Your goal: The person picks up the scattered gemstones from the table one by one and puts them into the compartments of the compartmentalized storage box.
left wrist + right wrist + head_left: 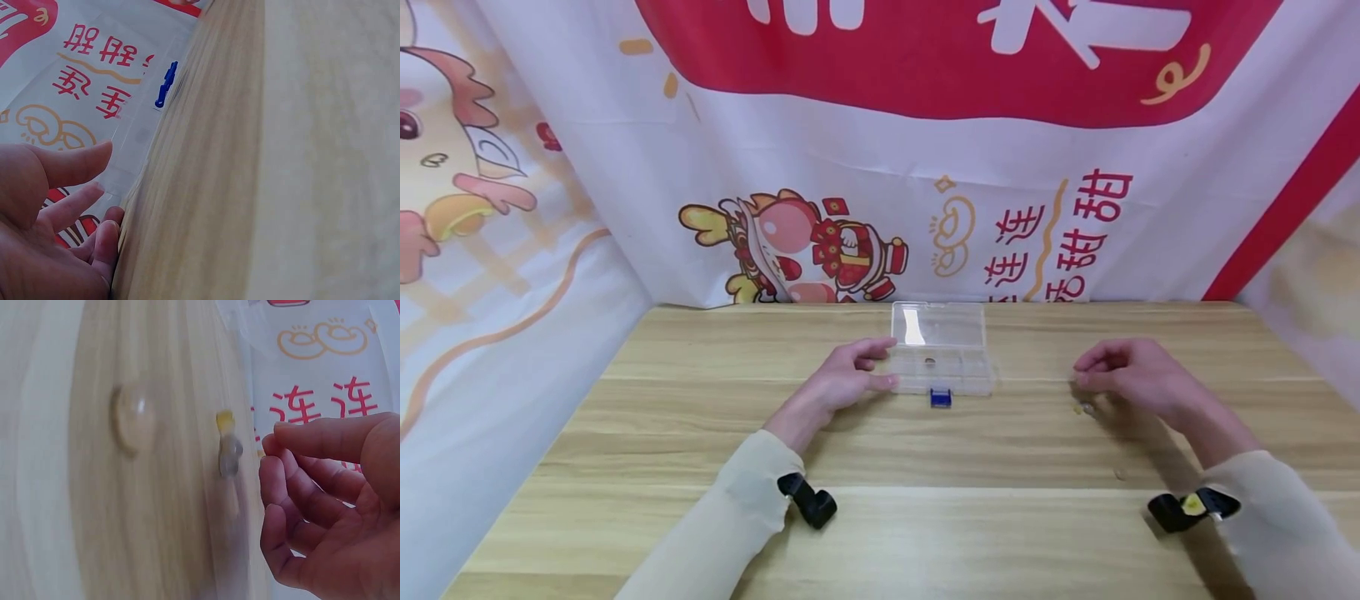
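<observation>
Clear hard-plastic compartment box (pixel 973 387) is sitting at the table's far side, near the centre; its shape is a shallow rect. w/ small cells, & its smooth lid (pixel 955 327) is standing open at the back. A blue latch (pixel 941 398) is showing at the front, & one small dark piece (pixel 930 361) is lying inside. On the R side, a yellow piece (pixel 224 420) & a shiny grey piece (pixel 230 455) are lying together on the wood-grain tabletop (pixel 865 533); a clear rounded piece (pixel 136 419), blurred, is lying nearer to the person.

Box's long axis is running L–R, approx. parallel to the back edge; its latch is facing the person.

L hand (pixel 853 377) is reaching fwd. to the box's L end, thumb & index spreading wide at its corners. R hand (pixel 1138 373) is hovering just above the loose pieces, thumb & index narrowing to a pinch, other fingers curling; cannot tell if something tiny is btw. the tips.
</observation>
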`<action>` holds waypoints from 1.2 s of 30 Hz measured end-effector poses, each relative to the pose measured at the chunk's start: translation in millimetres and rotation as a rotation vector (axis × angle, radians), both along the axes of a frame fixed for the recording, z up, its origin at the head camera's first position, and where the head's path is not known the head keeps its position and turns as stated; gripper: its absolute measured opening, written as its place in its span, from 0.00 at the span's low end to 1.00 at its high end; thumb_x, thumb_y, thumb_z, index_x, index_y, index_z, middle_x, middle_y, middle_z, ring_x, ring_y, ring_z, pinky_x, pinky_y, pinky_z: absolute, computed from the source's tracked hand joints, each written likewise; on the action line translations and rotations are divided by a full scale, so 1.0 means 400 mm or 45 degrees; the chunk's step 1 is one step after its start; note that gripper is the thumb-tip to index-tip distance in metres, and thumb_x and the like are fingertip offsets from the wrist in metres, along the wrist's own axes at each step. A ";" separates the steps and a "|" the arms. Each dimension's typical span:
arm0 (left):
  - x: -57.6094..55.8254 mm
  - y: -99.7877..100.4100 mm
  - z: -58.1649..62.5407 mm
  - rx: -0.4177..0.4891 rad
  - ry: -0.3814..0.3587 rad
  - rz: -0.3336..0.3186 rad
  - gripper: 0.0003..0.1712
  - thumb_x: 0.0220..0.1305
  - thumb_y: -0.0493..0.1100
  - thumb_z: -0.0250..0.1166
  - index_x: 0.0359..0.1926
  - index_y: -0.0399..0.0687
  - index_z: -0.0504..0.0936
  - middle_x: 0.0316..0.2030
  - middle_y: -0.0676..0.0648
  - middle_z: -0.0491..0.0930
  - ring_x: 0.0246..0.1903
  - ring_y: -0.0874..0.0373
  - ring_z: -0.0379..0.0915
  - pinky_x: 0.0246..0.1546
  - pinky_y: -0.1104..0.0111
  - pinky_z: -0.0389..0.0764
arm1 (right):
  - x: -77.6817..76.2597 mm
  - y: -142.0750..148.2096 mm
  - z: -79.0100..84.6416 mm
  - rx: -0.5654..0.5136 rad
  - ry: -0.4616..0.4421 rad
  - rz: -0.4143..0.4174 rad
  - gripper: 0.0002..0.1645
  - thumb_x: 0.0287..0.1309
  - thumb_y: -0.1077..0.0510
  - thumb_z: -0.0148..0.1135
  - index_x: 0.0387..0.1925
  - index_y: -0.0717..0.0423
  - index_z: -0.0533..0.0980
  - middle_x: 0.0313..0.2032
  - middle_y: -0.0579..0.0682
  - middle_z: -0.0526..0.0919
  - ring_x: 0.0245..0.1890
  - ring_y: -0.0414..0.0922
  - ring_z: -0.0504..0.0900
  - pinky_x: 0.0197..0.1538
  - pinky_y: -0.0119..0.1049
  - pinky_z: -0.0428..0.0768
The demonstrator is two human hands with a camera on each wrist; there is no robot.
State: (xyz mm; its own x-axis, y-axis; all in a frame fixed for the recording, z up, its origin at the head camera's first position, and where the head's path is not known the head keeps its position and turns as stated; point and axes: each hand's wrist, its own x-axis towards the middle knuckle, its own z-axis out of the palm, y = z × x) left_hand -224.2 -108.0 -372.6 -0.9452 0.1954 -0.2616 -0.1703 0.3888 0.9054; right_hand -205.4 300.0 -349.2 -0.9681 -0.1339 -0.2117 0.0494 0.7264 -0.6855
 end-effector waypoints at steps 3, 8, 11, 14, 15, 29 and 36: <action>-0.001 0.001 0.000 -0.003 -0.005 0.003 0.36 0.67 0.41 0.74 0.73 0.67 0.76 0.70 0.51 0.75 0.65 0.49 0.66 0.71 0.53 0.69 | 0.001 -0.020 0.005 -0.015 0.023 -0.010 0.23 0.69 0.49 0.70 0.57 0.59 0.81 0.47 0.52 0.86 0.45 0.43 0.79 0.44 0.32 0.78; 0.000 0.003 -0.001 0.005 0.000 0.001 0.36 0.66 0.40 0.74 0.73 0.66 0.76 0.70 0.51 0.75 0.65 0.49 0.66 0.71 0.53 0.69 | 0.003 -0.049 0.010 -0.059 0.066 -0.021 0.24 0.67 0.49 0.73 0.56 0.60 0.82 0.45 0.52 0.87 0.42 0.40 0.81 0.43 0.32 0.79; 0.000 0.005 -0.002 0.012 0.005 -0.002 0.36 0.66 0.40 0.74 0.73 0.65 0.77 0.70 0.50 0.75 0.64 0.50 0.66 0.71 0.54 0.69 | 0.004 -0.062 0.010 -0.081 0.086 -0.025 0.24 0.66 0.49 0.73 0.55 0.60 0.82 0.44 0.52 0.88 0.41 0.39 0.82 0.42 0.32 0.80; 0.000 0.006 -0.001 0.013 0.007 -0.004 0.37 0.66 0.40 0.74 0.73 0.65 0.77 0.70 0.50 0.75 0.64 0.50 0.67 0.70 0.54 0.69 | 0.005 -0.073 0.012 -0.097 0.088 -0.030 0.22 0.67 0.50 0.72 0.55 0.60 0.82 0.44 0.52 0.87 0.40 0.40 0.82 0.41 0.33 0.81; 0.000 0.007 -0.001 0.014 0.008 -0.007 0.37 0.66 0.40 0.74 0.73 0.65 0.77 0.70 0.50 0.75 0.64 0.50 0.67 0.70 0.54 0.69 | 0.006 -0.077 0.013 -0.098 0.089 -0.031 0.22 0.67 0.51 0.72 0.55 0.61 0.82 0.44 0.53 0.87 0.40 0.40 0.82 0.41 0.33 0.81; 0.001 0.003 0.001 0.015 0.003 -0.003 0.37 0.65 0.40 0.74 0.73 0.65 0.76 0.70 0.50 0.75 0.65 0.49 0.66 0.71 0.52 0.68 | -0.002 -0.140 0.025 -0.159 0.144 -0.017 0.19 0.68 0.54 0.72 0.55 0.61 0.83 0.43 0.52 0.87 0.41 0.41 0.81 0.41 0.35 0.80; 0.002 0.003 0.003 0.002 -0.002 0.007 0.37 0.65 0.40 0.74 0.73 0.67 0.77 0.70 0.51 0.75 0.65 0.49 0.66 0.72 0.52 0.68 | -0.004 -0.177 0.037 -0.145 0.158 -0.031 0.19 0.68 0.54 0.72 0.55 0.60 0.84 0.43 0.52 0.87 0.42 0.43 0.82 0.44 0.37 0.81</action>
